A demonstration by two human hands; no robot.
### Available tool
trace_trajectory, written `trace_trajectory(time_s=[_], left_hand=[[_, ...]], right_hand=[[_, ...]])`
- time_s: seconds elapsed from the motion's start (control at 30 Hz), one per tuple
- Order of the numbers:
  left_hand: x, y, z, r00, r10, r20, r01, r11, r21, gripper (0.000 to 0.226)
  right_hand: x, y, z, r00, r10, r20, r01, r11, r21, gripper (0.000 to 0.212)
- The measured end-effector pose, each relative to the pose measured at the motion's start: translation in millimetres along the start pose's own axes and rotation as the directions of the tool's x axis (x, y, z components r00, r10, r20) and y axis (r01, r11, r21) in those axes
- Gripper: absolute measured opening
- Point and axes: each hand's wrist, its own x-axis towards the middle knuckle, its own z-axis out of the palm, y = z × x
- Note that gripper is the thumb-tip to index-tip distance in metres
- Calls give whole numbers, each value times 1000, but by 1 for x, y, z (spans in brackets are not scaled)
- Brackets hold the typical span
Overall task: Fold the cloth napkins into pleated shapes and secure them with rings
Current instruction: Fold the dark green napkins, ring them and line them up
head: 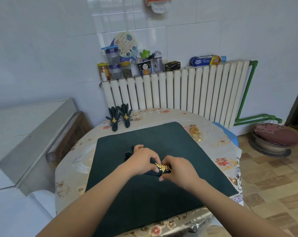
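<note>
Both hands' fingers clamped: left hand [142, 160] on pleated napkin [151, 172], right hand [178, 170] on gold ring [163, 167] at its 3 o'clock; risk: pleats w/ loose grip could splay, ring snagging

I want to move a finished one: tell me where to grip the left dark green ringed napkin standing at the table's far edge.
Grip the left dark green ringed napkin at its gold leaf ring, pinching from both sides: there the pleats are bundled narrowest, while the fan above would crush.

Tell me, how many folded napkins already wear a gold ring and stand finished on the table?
2. One finished napkin stands at the table's far left edge; the second finished napkin is just right of it. A third napkin is between the hands, unfinished.
</note>
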Motion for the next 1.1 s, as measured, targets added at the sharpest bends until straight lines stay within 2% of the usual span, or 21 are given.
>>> trace_trajectory(time_s=[0.13, 0.23, 0.33, 0.4, 0.47, 0.5, 0.53, 0.57, 0.63, 0.8, 1.0, 1.1], left_hand=[[-9, 9, 2, 987, 153, 50, -160, 968, 196, 14], [-20, 5, 11, 975, 218, 40, -220, 929, 298, 18], [-31, -7, 23, 980, 188, -67, -158, 935, 317, 30], [-40, -11, 30, 973, 103, -207, -37, 953, 300, 34], [-52, -10, 37, 921, -85, -381, 146, 980, 135, 18], [-56, -8, 39, 895, -228, -382, 244, 970, -7, 13], [-58, -6, 41, 876, -380, -296, 336, 923, -188, 19], [-58, -5, 45, 864, -481, -149, 401, 836, -376, 27], [-58, -2, 53, 846, -527, 80, 451, 629, -633, 34], [-58, 3, 60, 828, -545, 130, 398, 409, -821, 23], [-52, -1, 62, 822, -547, 155, 396, 356, -846, 15], [-46, -6, 60, 815, -564, 131, 350, 300, -887, 14]], right_hand=[[-9, -2, 18, 998, 58, 7, -58, 998, 12, 42], [-13, -3, 36, 994, 104, 36, -105, 995, 3, 49], [-14, -4, 44, 992, 122, 40, -121, 992, -43, 53], [-13, -3, 43, 990, 138, 42, -136, 990, -48, 48], [-10, -1, 41, 983, 173, 67, -178, 981, 72, 38], [-7, 1, 39, 976, 202, 79, -212, 964, 159, 33], [-5, 2, 37, 969, 229, 90, -244, 941, 236, 29], [-1, 3, 36, 963, 252, 101, -270, 917, 292, 25], [5, 4, 35, 948, 289, 133, -318, 873, 369, 20], [11, -3, 36, 904, 342, 256, -424, 784, 454, 19], [15, 0, 33, 890, 329, 316, -451, 741, 498, 18], [22, 2, 34, 892, 348, 287, -451, 713, 537, 16]])
